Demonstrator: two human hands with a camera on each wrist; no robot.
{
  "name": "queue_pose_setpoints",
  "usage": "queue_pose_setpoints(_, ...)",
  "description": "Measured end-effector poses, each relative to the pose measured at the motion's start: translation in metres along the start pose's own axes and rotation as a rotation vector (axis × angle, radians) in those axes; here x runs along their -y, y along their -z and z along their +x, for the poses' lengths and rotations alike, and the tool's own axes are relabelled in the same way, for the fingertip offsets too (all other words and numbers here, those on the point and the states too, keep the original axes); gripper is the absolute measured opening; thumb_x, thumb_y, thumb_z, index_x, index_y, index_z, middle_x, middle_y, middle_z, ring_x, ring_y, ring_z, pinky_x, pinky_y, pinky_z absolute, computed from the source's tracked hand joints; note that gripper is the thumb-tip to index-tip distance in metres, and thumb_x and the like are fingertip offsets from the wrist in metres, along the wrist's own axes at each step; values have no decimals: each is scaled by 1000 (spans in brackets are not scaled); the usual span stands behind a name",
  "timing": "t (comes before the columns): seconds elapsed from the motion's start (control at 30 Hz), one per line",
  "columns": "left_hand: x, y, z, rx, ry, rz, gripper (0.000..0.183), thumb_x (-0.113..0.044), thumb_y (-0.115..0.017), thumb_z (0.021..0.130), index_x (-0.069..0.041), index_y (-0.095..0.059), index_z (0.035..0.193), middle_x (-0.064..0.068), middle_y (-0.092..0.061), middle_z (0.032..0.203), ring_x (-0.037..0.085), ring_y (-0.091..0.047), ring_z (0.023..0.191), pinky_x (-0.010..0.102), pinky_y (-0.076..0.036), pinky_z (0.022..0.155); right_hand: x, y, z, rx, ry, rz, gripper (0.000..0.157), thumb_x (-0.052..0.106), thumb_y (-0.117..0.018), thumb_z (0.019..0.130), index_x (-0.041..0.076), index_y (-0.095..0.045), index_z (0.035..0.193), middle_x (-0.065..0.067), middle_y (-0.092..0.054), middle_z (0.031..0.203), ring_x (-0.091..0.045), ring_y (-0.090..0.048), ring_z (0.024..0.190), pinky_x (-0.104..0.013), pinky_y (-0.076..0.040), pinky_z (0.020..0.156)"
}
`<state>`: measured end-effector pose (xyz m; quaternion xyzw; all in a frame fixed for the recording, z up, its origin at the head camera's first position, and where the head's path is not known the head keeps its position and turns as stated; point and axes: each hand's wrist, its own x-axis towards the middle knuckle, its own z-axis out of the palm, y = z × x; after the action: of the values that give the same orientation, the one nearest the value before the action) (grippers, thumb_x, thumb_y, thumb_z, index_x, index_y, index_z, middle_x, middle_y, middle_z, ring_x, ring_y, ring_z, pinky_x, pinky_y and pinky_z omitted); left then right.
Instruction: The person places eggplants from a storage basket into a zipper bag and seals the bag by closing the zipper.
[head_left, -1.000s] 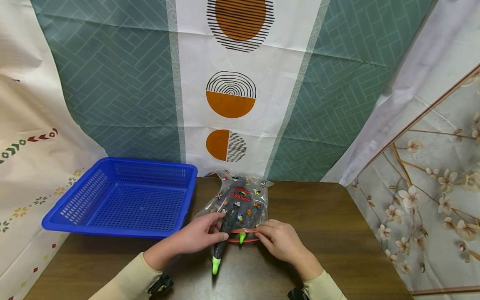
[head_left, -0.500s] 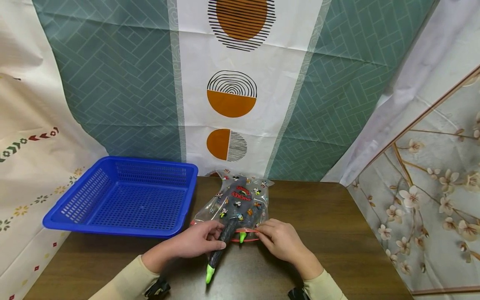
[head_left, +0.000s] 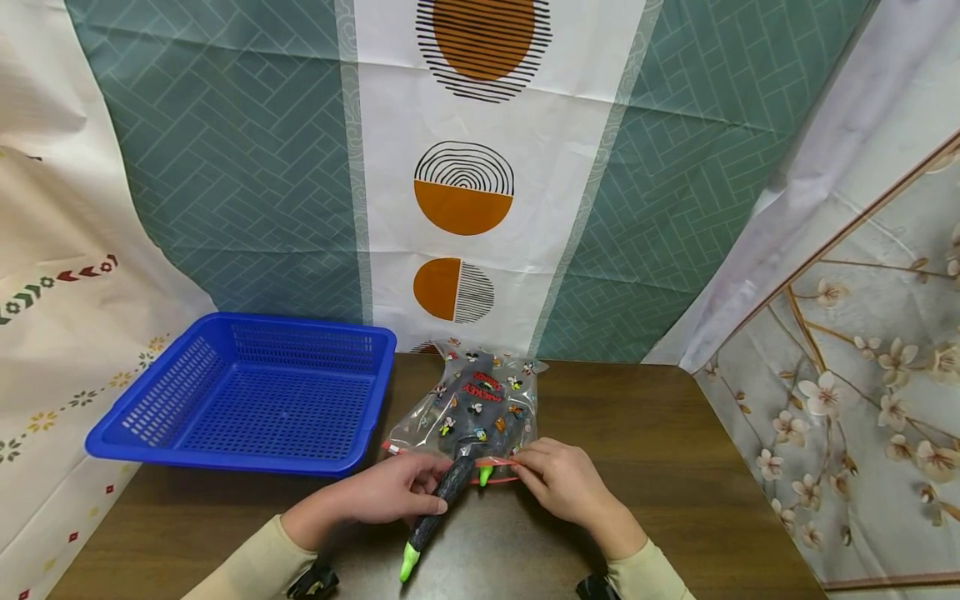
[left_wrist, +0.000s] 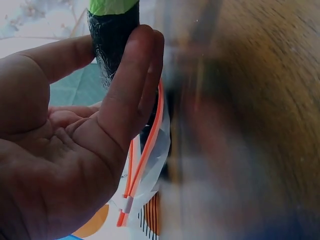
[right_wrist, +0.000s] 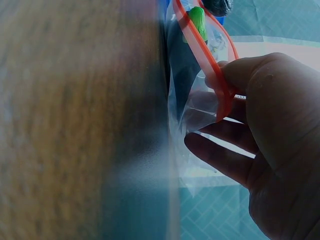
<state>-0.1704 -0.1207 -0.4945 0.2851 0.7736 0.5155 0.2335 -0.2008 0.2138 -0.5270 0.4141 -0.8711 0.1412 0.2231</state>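
A clear zip bag with cartoon prints and a red-orange zip edge lies on the table, its mouth towards me. My left hand pinches a long black eggplant-like thing with a bright green tip between thumb and fingers. It slants down to the left, with its far end at the bag's mouth. In the left wrist view its surface looks wrinkled. A second green tip shows in the mouth, its dark body inside the bag. My right hand pinches the zip edge at the right.
A blue perforated basket stands on the left of the brown table. A patterned cloth hangs behind the table, and a floral panel is at the right.
My left hand has drawn the black thing out towards me and to the lower left, tilting it further. The right hand stays on the bag's edge.
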Motion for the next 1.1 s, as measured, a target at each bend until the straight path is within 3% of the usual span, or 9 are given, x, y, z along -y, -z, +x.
queue_pose_setpoints(0.2,1,-1,-2,35,31,-31,60,-8,-79,101,16,-52,148,3,-66,95,12,-66,74,30,-60,60,0,0,-1,10,-11,0,9,19,-87,97,18,-85,106,7,-81,101,-13,-75,95,-37,-65,80)
queue_pose_setpoints(0.4,3,-3,-2,55,85,-32,56,-9,-79,101,16,-56,144,2,-62,87,16,-65,67,30,-60,59,1,1,0,10,-12,2,8,20,-86,98,18,-85,105,7,-81,101,-13,-75,96,-37,-65,80)
queue_pose_setpoints(0.73,8,-4,-2,0,115,-21,54,-10,-79,101,17,-57,142,4,-70,87,21,-69,66,36,-62,59,1,1,1,16,-16,11,7,20,-86,98,18,-85,105,7,-81,101,-12,-75,95,-37,-65,80)
queue_pose_setpoints(0.97,6,-6,-4,-37,152,-96,43,-6,-76,100,15,-59,134,8,-74,86,19,-74,70,41,-66,58,1,1,1,13,-10,11,8,20,-86,98,17,-85,105,7,-80,101,-13,-75,95,-37,-65,80)
queue_pose_setpoints(1.1,5,-6,-4,-54,180,-123,38,-6,-75,100,13,-60,130,12,-73,85,19,-73,62,39,-64,54,1,1,1,15,-8,10,7,20,-86,98,17,-85,105,7,-81,101,-13,-76,95,-37,-65,80)
